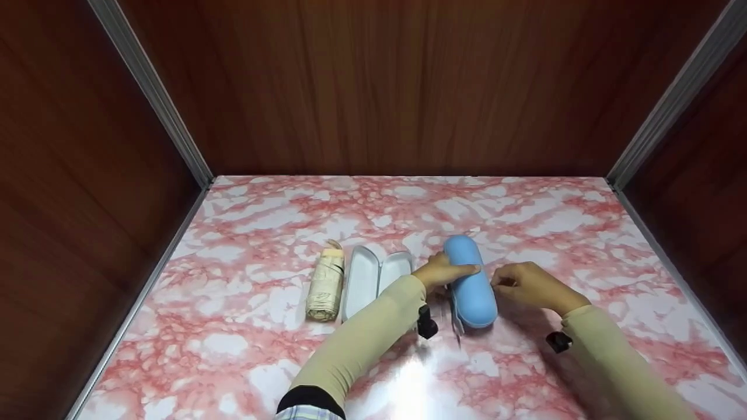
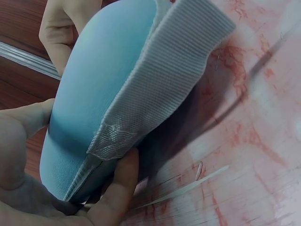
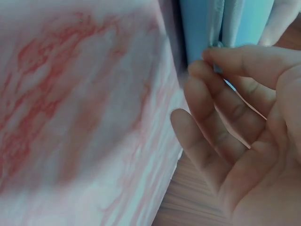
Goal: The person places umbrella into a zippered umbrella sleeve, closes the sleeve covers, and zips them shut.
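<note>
A blue zippered hard case (image 1: 470,286) is held tilted over the table by my left hand (image 1: 442,272), thumb across its top. In the left wrist view, the fingers of that hand wrap round the end of the case (image 2: 101,70), next to a grey fabric strap (image 2: 155,77). My right hand (image 1: 530,284) is at the right side of the case. In the right wrist view, its thumb and forefinger pinch at the zipper (image 3: 216,23), hiding the pull itself, while the other fingers are loosely bent.
Left of the case lies an open white glasses case (image 1: 363,283), partly behind my left forearm. Farther left is a beige folded umbrella (image 1: 325,286). The marbled red and white table (image 1: 245,350) is bounded by dark wood panels (image 1: 408,87).
</note>
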Motion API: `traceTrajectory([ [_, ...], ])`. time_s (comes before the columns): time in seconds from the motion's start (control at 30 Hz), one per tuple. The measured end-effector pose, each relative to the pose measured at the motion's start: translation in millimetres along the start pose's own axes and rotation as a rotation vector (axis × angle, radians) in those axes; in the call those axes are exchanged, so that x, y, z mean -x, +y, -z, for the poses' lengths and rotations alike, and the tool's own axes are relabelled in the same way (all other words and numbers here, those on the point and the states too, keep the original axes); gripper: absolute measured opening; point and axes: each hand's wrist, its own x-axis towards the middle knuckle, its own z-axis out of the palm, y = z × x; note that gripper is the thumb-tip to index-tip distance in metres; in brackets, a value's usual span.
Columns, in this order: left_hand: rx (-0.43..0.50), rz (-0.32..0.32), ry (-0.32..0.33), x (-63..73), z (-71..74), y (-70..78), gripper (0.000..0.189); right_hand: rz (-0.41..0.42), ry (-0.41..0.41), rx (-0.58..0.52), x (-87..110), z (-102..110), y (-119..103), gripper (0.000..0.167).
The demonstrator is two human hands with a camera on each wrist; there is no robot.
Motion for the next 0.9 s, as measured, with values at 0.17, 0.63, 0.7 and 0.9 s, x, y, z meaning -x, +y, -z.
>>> traceTrajectory([
  [0.17, 0.010, -0.002, 0.014, -0.9, -1.0, 0.0, 0.072, 0.005, -0.052, -0.009, 3.4, 4, -2, 0.013],
  [0.63, 0.016, -0.016, 0.007, 0.0, -0.5, -0.6, 0.069, 0.020, -0.098, -0.056, 5.3, 5, -6, 0.013],
  [0.7, 0.020, -0.019, 0.006, -0.2, -0.6, -1.1, 0.069, 0.027, -0.119, -0.065, 6.4, 6, -6, 0.012],
  [0.9, 0.011, -0.018, -0.002, -0.1, 0.8, -2.1, 0.071, 0.003, -0.183, -0.109, 9.5, 7, -11, 0.011],
])
